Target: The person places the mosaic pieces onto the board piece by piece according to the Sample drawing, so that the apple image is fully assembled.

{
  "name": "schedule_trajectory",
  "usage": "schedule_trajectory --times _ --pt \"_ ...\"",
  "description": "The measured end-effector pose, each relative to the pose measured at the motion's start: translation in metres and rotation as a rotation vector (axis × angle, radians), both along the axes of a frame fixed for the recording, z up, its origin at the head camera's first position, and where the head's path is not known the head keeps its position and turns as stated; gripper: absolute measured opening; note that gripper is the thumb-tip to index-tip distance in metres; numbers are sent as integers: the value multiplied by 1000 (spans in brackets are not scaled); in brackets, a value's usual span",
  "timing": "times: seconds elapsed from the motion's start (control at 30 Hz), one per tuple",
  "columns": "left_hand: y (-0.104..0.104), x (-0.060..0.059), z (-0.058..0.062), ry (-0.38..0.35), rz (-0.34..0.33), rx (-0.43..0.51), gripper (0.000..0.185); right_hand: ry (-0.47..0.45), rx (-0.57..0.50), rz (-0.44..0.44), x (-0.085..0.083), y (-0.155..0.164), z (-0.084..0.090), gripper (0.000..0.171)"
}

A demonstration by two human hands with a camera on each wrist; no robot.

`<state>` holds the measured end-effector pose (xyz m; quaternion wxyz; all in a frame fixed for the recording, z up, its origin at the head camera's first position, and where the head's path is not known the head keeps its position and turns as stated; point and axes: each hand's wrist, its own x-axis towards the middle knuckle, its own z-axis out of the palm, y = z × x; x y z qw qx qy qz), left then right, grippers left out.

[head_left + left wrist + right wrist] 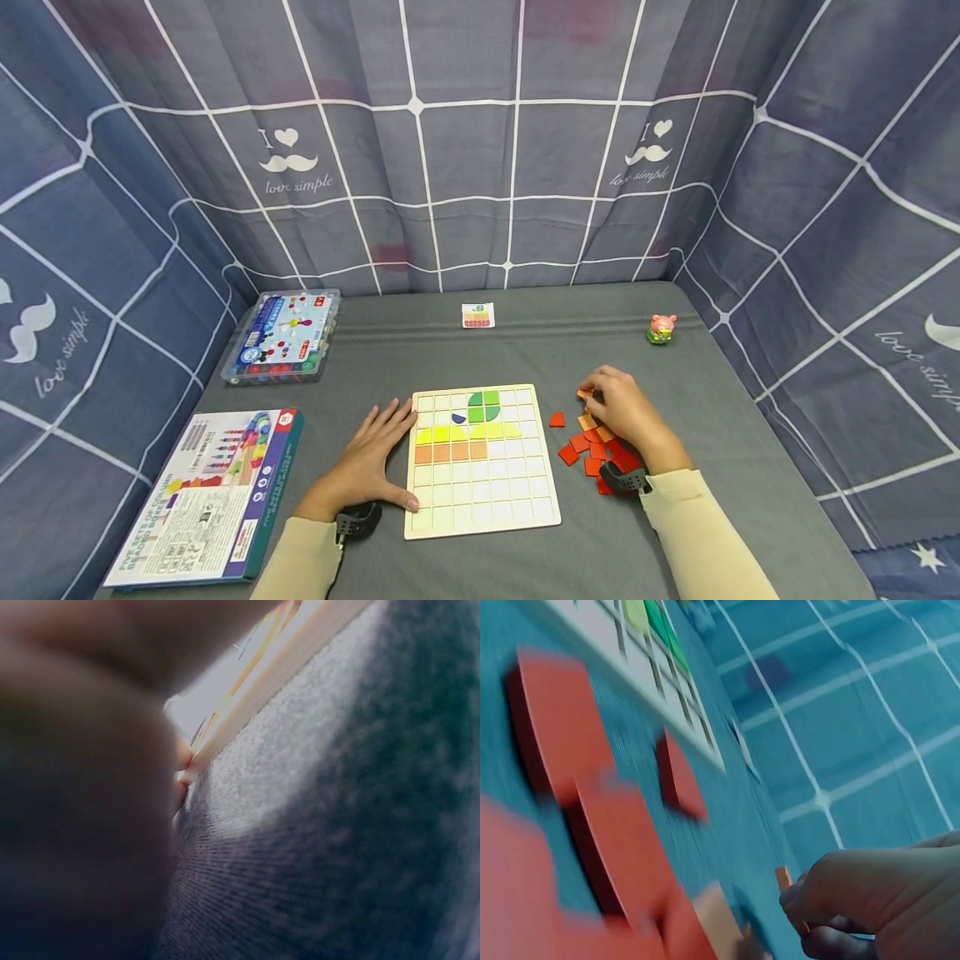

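Left hand (371,458): flat, fingers straight, against puzzle board (482,508) left edge. Right hand (628,412): pinching orange tile (584,393) above red tile pile (588,450).

Orange tile (584,393) pinched at pile's far end; grid board (480,508) flat, partly filled.

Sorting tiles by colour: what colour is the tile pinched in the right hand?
Orange; the small square tile shows best in the head view.

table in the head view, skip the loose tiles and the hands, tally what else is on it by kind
grid board: 1
clear plastic case: 1
printed box: 1
small card: 1
pig toy: 1
total: 5
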<state>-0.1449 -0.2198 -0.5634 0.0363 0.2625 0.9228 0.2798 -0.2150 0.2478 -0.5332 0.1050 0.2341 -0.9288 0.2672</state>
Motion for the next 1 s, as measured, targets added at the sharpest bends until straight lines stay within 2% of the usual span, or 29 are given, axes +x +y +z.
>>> schedule_trajectory --times 0.13,0.37,0.6,0.8,1.0 --pt "1 0 2 -1 -1 0 146 8 -26 86 9 -23 6 16" --pt "1 1 4 -18 4 1 146 47 -36 288 31 -70 11 11" --pt "1 1 5 -14 -2 9 146 32 -39 450 44 -107 8 11" --pt "2 1 3 -15 -5 -4 146 14 49 475 48 -119 1 11" --pt "1 1 3 -8 2 -6 147 -4 18 465 48 -122 -1 10"
